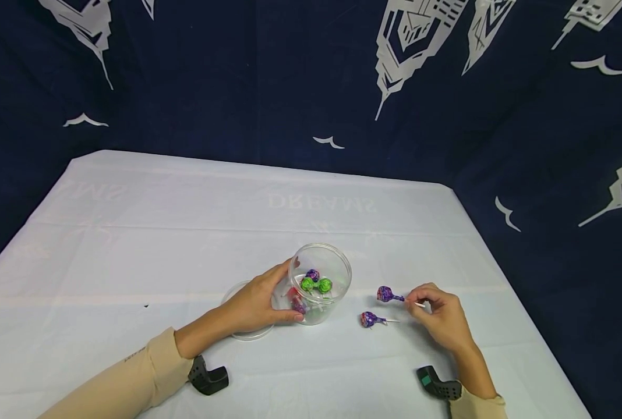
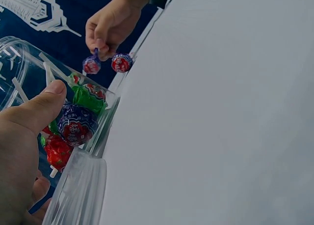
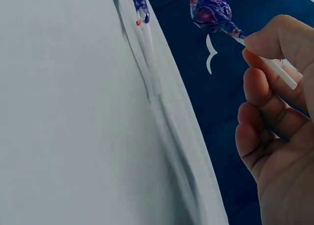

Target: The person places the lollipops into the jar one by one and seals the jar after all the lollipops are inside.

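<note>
A: State of each grip, and step in hand?
B: Right grip pinches the white stick of a purple-wrapped lollipop, apparently clear of the tabletop. Left grip curls round a clear jar, upright and uncovered. Judged step: lifting, jar steadied.
A: Other positions?
B: Second purple lollipop lies near the held one. Inside the jar: green lollipops, also purple and red wrappers. Clear lid lies partly beneath the left grip.
A: Next move?
B: Probably calls for a carry leftward over the rim, then release — jar kept steady.
A: Legible writing?
B: "DREAMS" — faint, inverted on the white cloth. Wrapper print too small; brand undetermined. Sleeve lettering unreadable.
</note>
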Action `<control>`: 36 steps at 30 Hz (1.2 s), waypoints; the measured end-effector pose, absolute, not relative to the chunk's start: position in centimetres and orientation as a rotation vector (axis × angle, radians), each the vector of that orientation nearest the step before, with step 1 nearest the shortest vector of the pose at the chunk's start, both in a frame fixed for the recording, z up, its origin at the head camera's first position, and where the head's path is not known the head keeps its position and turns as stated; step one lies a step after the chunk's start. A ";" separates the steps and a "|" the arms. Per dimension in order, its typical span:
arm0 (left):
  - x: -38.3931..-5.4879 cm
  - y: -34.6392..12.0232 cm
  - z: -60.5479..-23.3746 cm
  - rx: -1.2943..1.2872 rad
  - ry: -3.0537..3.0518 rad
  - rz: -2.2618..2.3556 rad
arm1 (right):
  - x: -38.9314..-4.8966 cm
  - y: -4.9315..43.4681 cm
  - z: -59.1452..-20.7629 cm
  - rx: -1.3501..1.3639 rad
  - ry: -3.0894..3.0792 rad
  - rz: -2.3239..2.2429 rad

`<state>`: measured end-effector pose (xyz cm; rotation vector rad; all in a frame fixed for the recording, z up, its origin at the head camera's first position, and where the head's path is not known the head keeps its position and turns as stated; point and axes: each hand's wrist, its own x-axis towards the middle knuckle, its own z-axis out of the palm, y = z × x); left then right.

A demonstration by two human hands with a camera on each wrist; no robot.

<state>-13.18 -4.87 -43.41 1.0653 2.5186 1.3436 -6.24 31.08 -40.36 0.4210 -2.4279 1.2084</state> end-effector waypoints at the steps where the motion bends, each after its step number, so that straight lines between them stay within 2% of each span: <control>1: -13.2 -4.9 -43.4 1.065 2.517 1.345 | -6.4 31.3 -40.6 0.424 -2.410 1.219; 7: -13.2 -4.9 -43.4 1.071 2.521 1.348 | -6.8 32.3 -41.3 0.459 -2.318 1.361; 36: -13.2 -4.9 -43.3 1.063 2.508 1.355 | -8.0 30.9 -38.6 0.568 -2.212 1.573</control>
